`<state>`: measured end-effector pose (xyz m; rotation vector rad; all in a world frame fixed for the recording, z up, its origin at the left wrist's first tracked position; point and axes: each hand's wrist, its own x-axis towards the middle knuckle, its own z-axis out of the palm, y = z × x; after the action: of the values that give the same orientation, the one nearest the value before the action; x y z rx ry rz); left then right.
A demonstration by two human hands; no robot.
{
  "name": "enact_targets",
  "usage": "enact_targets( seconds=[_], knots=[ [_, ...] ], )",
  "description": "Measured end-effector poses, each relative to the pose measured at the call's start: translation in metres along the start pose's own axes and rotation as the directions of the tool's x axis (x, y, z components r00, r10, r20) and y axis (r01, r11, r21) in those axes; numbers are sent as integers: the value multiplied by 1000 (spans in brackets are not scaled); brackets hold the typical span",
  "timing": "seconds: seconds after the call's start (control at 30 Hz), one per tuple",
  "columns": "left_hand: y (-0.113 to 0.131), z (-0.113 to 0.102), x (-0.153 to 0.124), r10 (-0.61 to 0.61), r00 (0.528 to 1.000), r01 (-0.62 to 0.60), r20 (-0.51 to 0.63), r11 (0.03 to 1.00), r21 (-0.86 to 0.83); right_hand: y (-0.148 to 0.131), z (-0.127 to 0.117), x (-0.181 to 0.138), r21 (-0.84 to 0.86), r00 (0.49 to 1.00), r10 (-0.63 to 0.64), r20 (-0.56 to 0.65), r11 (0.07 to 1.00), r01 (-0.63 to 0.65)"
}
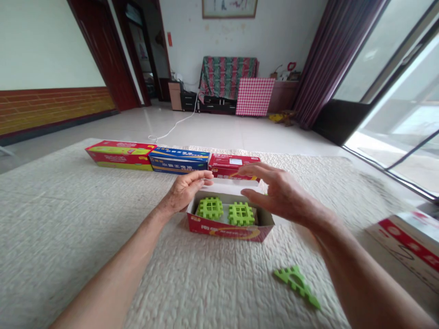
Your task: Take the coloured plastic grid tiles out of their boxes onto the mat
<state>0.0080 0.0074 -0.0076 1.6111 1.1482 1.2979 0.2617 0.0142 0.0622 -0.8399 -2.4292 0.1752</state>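
A red cardboard box (pixel 226 232) stands in front of me with its top open and its white lid flap (pixel 231 186) folded back. Inside lie two green toy blocks with notched edges, one block (pixel 211 208) on the left and another block (pixel 241 214) on the right. My left hand (pixel 187 188) is at the box's back left corner, fingers stretched out; whether it touches the flap I cannot tell. Above the right side hovers my right hand (pixel 279 192), thumb and fingers apart, holding nothing. A green triangular toy piece (pixel 297 285) lies on the quilted cover, nearer to me.
Behind the open box, a red and yellow-green box (pixel 120 155), a blue box (pixel 180 160) and a red box (pixel 235 162) form a row. On the right is a white and red carton (pixel 408 242). All this rests on a cream quilted cover (pixel 103 219).
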Motion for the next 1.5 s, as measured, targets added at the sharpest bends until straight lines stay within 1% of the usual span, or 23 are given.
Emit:
enact_targets(
  seconds=[0.07, 0.1, 0.13, 0.2, 0.23, 0.3, 0.37, 0.4, 0.47, 0.53, 0.7, 0.8, 0.97, 1.07, 1.13, 1.23, 1.3, 1.37, 1.4, 1.5],
  knots=[
    [1, 0, -1, 0, 1000, -1, 25, 997, 77, 16, -12, -11, -53, 996, 78, -36, 995, -80],
    [1, 0, -1, 4, 999, -8, 39, 995, 103, 25, -17, -16, -77, 993, 111, -34, 991, -113],
    [1, -1, -2, 12, 999, -17, 48, 992, 121, 34, -20, -21, -102, 990, 141, -6, 985, -140],
    [1, -1, -2, 27, 998, -35, 57, 988, 148, 54, -23, -31, -163, 973, 208, 103, 968, -190],
    [2, -2, -2, 29, 998, -37, 56, 986, 162, 63, -24, -35, -202, 951, 255, 173, 955, -219],
    [2, -3, -2, 27, 998, -37, 52, 980, 193, 79, -23, -43, -279, 883, 361, 299, 918, -281],
    [2, -4, -2, 31, 998, -41, 51, 976, 215, 90, -19, -48, -324, 811, 439, 386, 888, -327],
    [2, -4, -2, 35, 998, -46, 53, 974, 221, 93, -16, -50, -332, 785, 461, 413, 879, -341],
    [2, -5, -1, 46, 997, -58, 59, 971, 230, 98, -9, -52, -335, 761, 477, 440, 873, -354],
    [1, -5, -1, 49, 997, -63, 63, 969, 240, 99, -2, -53, -338, 757, 479, 444, 872, -354],
    [1, -5, -1, 51, 997, -65, 62, 966, 251, 101, 4, -51, -324, 766, 475, 433, 875, -359],
    [0, -6, -1, 52, 996, -68, 67, 964, 255, 101, 3, -52, -299, 779, 459, 427, 885, -358],
    [-1, -6, -1, 55, 996, -70, 67, 963, 259, 98, 3, -51, -316, 776, 474, 417, 876, -365],
    [-1, -6, -1, 53, 997, -68, 64, 964, 258, 100, -1, -52, -320, 781, 486, 392, 868, -379],
    [0, -5, -1, 50, 997, -64, 62, 964, 257, 103, -8, -53, -316, 811, 470, 349, 873, -370],
    [0, -5, -1, 45, 997, -58, 60, 968, 245, 105, -23, -54, -306, 884, 410, 223, 891, -336],
    [1, -4, -1, 39, 998, -51, 57, 972, 229, 98, -33, -52, -280, 922, 370, 113, 903, -327],
    [1, -4, -1, 31, 998, -42, 54, 976, 213, 82, -38, -48, -210, 950, 309, 45, 933, -293],
    [2, -3, -1, 28, 998, -39, 52, 977, 208, 71, -39, -45, -162, 963, 268, 35, 952, -260],
    [2, -3, -1, 33, 998, -43, 50, 975, 216, 35, -32, -36, -7, 987, 128, 101, 992, -128]
  ],
)
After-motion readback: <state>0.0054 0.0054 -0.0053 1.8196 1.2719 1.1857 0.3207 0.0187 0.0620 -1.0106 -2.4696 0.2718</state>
